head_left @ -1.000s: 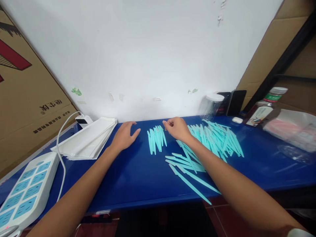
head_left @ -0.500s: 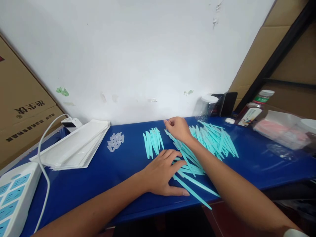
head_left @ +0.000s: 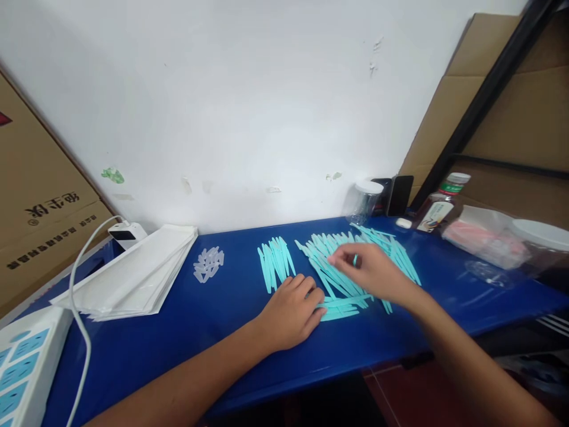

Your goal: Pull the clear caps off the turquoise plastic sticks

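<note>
On the blue table (head_left: 213, 320) lies a big loose heap of thin turquoise plastic sticks (head_left: 338, 267). A small neat bundle of the same sticks (head_left: 274, 261) lies to its left. My left hand (head_left: 291, 311) rests palm down on the table with its fingers curled, their tips touching the sticks at the heap's near edge. My right hand (head_left: 371, 271) hovers over the middle of the heap, blurred, with its fingers bent toward a stick. A small pile of clear plastic caps (head_left: 208, 264) sits further left.
A stack of white flat bags (head_left: 133, 273) lies at the left, beside a white charger (head_left: 127, 233), cable and power strip (head_left: 20, 362). At the back right stand a clear jar (head_left: 362, 201), a dark phone (head_left: 398, 194), a bottle (head_left: 438, 207) and plastic bags. Cardboard boxes flank both sides.
My left hand left the caps at the far left and came to the heap's near edge, pushing stray sticks in. My right hand moved from the heap's back-left edge to over its middle.
</note>
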`<state>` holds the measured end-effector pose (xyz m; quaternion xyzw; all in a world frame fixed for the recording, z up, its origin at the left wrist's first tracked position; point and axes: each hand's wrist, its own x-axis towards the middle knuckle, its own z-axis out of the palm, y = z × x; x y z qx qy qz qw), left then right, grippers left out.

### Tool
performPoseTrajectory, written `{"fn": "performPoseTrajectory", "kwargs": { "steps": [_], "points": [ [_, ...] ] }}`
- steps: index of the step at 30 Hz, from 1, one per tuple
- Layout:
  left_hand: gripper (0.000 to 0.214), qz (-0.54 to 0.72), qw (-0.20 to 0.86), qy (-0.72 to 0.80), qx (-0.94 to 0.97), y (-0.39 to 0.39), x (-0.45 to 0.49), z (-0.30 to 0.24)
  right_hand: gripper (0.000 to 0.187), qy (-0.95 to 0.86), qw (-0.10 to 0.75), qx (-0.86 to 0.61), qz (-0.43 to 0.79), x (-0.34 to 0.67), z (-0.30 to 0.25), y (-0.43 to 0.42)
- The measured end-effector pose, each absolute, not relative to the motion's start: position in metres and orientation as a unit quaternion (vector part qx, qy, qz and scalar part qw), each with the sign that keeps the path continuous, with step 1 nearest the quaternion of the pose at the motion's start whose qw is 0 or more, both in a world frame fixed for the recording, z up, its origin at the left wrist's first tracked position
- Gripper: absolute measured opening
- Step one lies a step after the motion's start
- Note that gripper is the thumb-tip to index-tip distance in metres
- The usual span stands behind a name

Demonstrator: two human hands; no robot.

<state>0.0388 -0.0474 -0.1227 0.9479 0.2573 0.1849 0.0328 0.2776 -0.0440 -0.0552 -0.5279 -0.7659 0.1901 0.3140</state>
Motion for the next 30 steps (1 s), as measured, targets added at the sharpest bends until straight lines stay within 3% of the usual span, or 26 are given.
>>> {"fn": "performPoseTrajectory", "kwargs": {
  "steps": [3,8,14,16,20,23,26,30],
  "points": [
    [0.019,0.180,0.007,0.260,0.949,-0.046,0.035,-0.122,0.026,-0.802,0.245,-0.501,0.216,0.284,-0.075,-0.071],
    [0.018,0.187,-0.008,0.248,0.951,-0.040,0.029,-0.122,0.031,-0.777,0.191,-0.580,0.151,0.277,-0.078,-0.065],
    [0.024,0.225,-0.002,0.210,0.951,-0.029,0.019,-0.113,0.023,-0.793,-0.018,-0.605,0.068,0.227,-0.055,-0.014],
    [0.024,0.257,-0.026,0.217,0.941,-0.022,0.010,-0.104,0.021,-0.798,-0.083,-0.590,0.089,0.214,-0.047,0.003],
    [0.023,0.331,-0.096,0.289,0.893,-0.001,-0.017,-0.087,0.025,-0.814,-0.119,-0.549,0.148,0.209,-0.043,0.025],
    [0.022,0.337,-0.095,0.317,0.881,0.009,-0.032,-0.086,0.018,-0.829,-0.090,-0.516,0.197,0.220,-0.048,0.032],
    [0.021,0.305,-0.082,0.302,0.899,0.007,-0.031,-0.093,0.005,-0.846,0.055,-0.484,0.215,0.232,-0.052,0.033],
    [0.022,0.259,-0.078,0.277,0.922,-0.005,-0.020,-0.096,0.008,-0.863,0.208,-0.422,0.187,0.237,-0.051,0.031]
  ]
}}
